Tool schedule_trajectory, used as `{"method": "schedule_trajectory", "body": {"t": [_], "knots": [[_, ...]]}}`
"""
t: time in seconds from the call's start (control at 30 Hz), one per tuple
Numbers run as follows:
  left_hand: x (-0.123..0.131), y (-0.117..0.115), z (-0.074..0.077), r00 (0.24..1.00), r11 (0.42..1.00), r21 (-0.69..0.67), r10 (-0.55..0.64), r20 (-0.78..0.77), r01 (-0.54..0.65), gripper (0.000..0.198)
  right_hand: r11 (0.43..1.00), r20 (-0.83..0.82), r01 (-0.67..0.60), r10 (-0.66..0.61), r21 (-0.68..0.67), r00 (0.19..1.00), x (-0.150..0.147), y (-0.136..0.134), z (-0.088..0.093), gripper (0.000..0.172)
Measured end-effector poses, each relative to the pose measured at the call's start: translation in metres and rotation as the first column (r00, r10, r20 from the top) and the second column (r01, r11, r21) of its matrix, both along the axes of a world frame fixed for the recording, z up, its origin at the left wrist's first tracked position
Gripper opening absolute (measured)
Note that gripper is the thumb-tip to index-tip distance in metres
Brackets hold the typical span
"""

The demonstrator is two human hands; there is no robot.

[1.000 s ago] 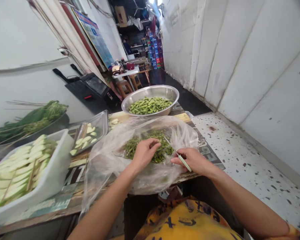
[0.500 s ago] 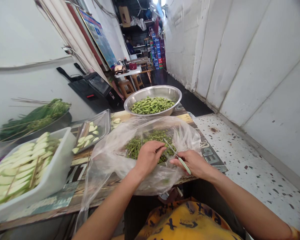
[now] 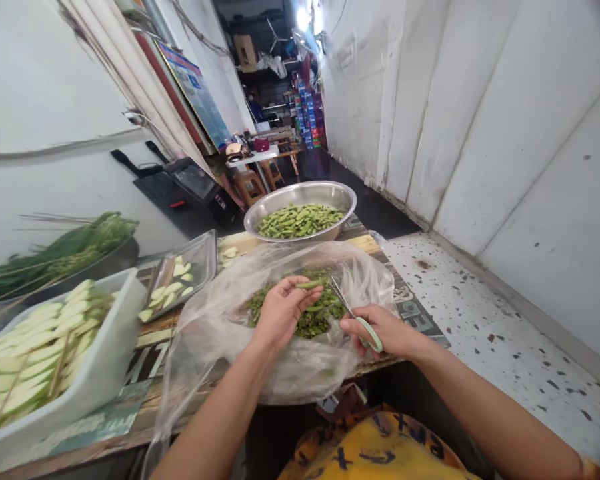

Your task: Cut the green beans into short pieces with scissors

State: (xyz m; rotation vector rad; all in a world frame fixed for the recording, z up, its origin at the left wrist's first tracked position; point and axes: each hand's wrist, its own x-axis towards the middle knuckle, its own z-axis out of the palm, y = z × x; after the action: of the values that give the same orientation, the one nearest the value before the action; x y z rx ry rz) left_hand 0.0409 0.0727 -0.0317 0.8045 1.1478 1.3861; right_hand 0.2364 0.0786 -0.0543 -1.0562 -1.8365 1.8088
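Note:
Pinched in the fingers of my left hand [image 3: 283,308] is a green bean pod [image 3: 310,285], lying nearly level. My right hand [image 3: 380,328] grips scissors [image 3: 367,333] with pale green handles; their blades point up and left, with the tips close to the pod's right end. Both hands are over an opened clear plastic bag [image 3: 220,300], which holds a heap of small green pods and trimmings [image 3: 325,313]. Just beyond the bag stands a steel bowl [image 3: 351,200] with many green pods [image 3: 300,220] in it.
To the left, a white tub [image 3: 125,320] holds skewered pale green slices [image 3: 40,353]. Behind it are a metal tray [image 3: 211,257] with cut pieces and a basin of leafy greens [image 3: 70,250]. The wooden table's [image 3: 155,373] right edge borders a speckled floor [image 3: 460,307].
My left hand has lifted slightly and turned, and a pod now shows in its fingers. The scissors' handles and blades have spread apart. The whole view has shifted slightly.

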Motion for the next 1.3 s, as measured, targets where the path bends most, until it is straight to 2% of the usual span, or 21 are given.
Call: {"method": "schedule_trajectory", "body": {"t": [0.1,0.27,0.47,0.6,0.7,0.83,0.93,1.03,1.1,1.17,1.2,1.23,1.27,1.3], "knots": [[0.001,-0.002,-0.004,0.999,0.997,-0.067,-0.034,0.032,0.036,0.021,1.000,-0.044,0.005,-0.006,-0.005,0.999,-0.003,-0.001,-0.001,0.046],[0.003,-0.004,-0.011,1.000,0.998,-0.069,0.001,-0.009,-0.002,0.027,0.999,-0.039,0.028,-0.029,-0.017,0.999,-0.006,0.000,-0.006,0.046],[0.005,-0.007,-0.012,0.993,0.997,-0.056,-0.057,-0.107,0.051,0.029,0.997,0.020,0.009,-0.011,0.071,1.000,-0.008,0.005,-0.005,0.041],[0.005,-0.007,-0.011,0.989,0.997,-0.072,-0.051,-0.137,0.042,0.026,0.988,0.023,0.056,-0.060,0.145,0.998,-0.010,0.006,-0.008,0.044],[-0.004,-0.004,-0.007,0.998,0.994,-0.106,-0.013,-0.067,0.006,0.018,0.986,0.032,0.111,-0.116,0.128,0.993,-0.009,0.006,-0.014,0.046],[-0.030,0.010,0.001,0.973,0.983,-0.175,0.095,0.208,-0.059,0.007,0.985,-0.001,0.155,-0.155,0.070,0.988,-0.003,0.004,-0.018,0.040],[-0.042,0.022,0.003,0.938,0.972,-0.233,0.083,0.335,-0.003,0.010,0.990,-0.033,0.141,-0.140,0.028,0.990,0.000,0.002,-0.018,0.041],[-0.042,0.030,0.001,0.945,0.952,-0.298,0.033,0.325,0.069,0.016,0.992,-0.043,0.126,-0.125,0.019,0.991,0.000,-0.001,-0.017,0.045],[-0.037,0.030,-0.001,0.980,0.946,-0.304,-0.055,0.193,0.113,0.011,0.992,-0.041,0.124,-0.124,0.005,0.991,0.001,-0.002,-0.017,0.047],[-0.033,0.030,-0.003,0.977,0.971,-0.211,-0.146,-0.155,0.112,0.007,0.993,-0.037,0.122,-0.122,0.001,0.992,0.001,-0.002,-0.017,0.047],[-0.032,0.029,-0.005,0.907,0.986,-0.125,-0.148,-0.393,0.106,0.014,0.993,-0.036,0.121,-0.121,0.004,0.992,0.002,-0.002,-0.018,0.046],[-0.031,0.029,-0.007,0.777,0.992,-0.032,-0.115,-0.619,0.122,0.019,0.993,-0.035,0.120,-0.120,0.008,0.992,0.002,-0.002,-0.018,0.045],[-0.031,0.030,-0.009,0.604,0.985,0.034,-0.078,-0.793,0.171,0.021,0.993,-0.033,0.118,-0.118,0.010,0.993,0.002,-0.002,-0.019,0.045],[-0.031,0.031,-0.011,0.423,0.970,0.052,-0.056,-0.904,0.239,0.021,0.993,-0.031,0.115,-0.115,0.009,0.993,0.002,-0.002,-0.019,0.044]]}}
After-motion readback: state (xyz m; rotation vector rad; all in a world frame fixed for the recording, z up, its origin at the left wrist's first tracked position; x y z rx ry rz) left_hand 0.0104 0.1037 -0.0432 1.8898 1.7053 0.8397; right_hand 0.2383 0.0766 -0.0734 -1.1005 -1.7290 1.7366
